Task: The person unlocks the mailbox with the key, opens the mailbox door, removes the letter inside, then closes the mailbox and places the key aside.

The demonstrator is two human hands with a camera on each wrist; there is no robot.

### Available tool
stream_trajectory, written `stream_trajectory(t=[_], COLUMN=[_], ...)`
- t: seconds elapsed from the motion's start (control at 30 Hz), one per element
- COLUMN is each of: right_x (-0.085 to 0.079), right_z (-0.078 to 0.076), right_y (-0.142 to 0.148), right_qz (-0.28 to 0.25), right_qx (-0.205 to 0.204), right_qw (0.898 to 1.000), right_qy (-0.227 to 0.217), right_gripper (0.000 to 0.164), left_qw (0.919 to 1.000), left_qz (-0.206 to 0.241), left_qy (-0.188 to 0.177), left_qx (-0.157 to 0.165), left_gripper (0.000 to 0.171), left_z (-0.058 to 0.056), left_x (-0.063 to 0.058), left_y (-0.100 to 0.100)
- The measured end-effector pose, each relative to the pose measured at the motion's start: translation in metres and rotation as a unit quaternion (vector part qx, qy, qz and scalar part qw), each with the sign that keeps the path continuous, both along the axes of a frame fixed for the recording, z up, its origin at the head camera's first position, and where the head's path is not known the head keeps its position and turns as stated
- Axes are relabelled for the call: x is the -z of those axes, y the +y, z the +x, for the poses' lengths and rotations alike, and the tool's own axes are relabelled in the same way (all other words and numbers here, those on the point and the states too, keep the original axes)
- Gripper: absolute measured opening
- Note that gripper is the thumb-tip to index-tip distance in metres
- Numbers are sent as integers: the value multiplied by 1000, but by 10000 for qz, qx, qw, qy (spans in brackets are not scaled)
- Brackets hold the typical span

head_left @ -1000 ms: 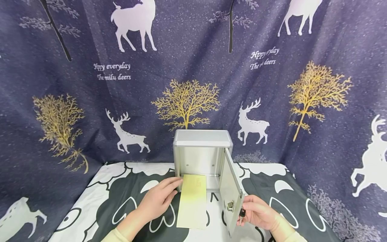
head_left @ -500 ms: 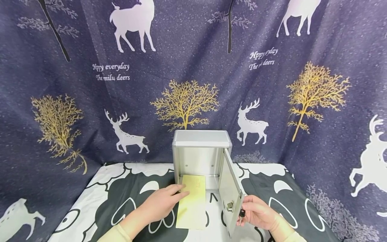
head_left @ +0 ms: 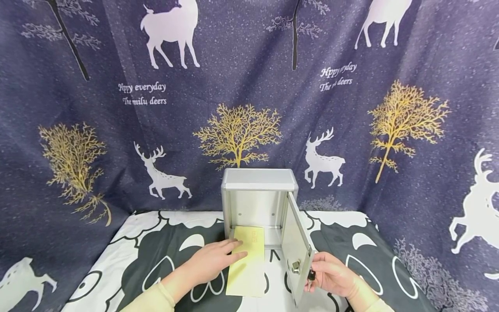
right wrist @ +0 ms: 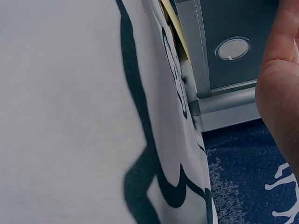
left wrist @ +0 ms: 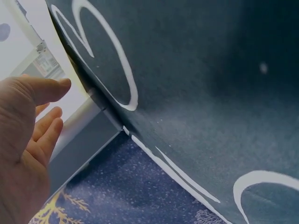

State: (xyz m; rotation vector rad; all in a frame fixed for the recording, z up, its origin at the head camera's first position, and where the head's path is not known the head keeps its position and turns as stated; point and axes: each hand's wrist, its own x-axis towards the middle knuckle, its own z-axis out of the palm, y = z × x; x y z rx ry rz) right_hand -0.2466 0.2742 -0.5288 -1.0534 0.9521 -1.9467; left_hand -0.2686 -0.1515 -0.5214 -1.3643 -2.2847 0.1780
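A pale metal lockable box (head_left: 259,178) stands with its hinged door (head_left: 295,247) swung out on its right side. A yellow envelope (head_left: 245,277) with small red print lies with its far end in the box opening and its near end out front. My left hand (head_left: 212,260) reaches over the envelope's left edge, fingers loosely extended; the left wrist view shows the thumb (left wrist: 51,88) apart from the fingers. At the door's outer side, my right hand (head_left: 331,273) holds a black-headed key (head_left: 312,274), close to the door's edge. A second metal key hangs below.
A metal lock (head_left: 296,266) sits on the door's inner face. Underneath is a black-and-white patterned cloth (head_left: 156,255). A dark blue curtain (head_left: 249,86) with printed deer and trees hangs close behind the box.
My left hand has moved right from the box's left front edge onto the envelope. My right hand, the door and the key have stayed nearly still.
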Motion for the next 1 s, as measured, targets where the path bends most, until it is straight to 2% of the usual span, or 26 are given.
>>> stream_trajectory(t=[0.2,0.63,1.0], right_x=[0,1,0], right_z=[0,0,0], right_y=[0,1,-2], right_qz=[-17,-23,-126], right_qx=[-11,-2,-78], right_qw=[10000,10000,9999], right_qy=[-46,-5,-27], right_gripper=[56,56,57], left_qw=[9998,9980,9972], left_qz=[-172,-522,-415], left_qy=[31,354,586], left_qx=[-31,-93,199], left_gripper=[73,76,70], left_z=[-5,-7,-12], left_x=[4,8,12], left_y=[0,14,23])
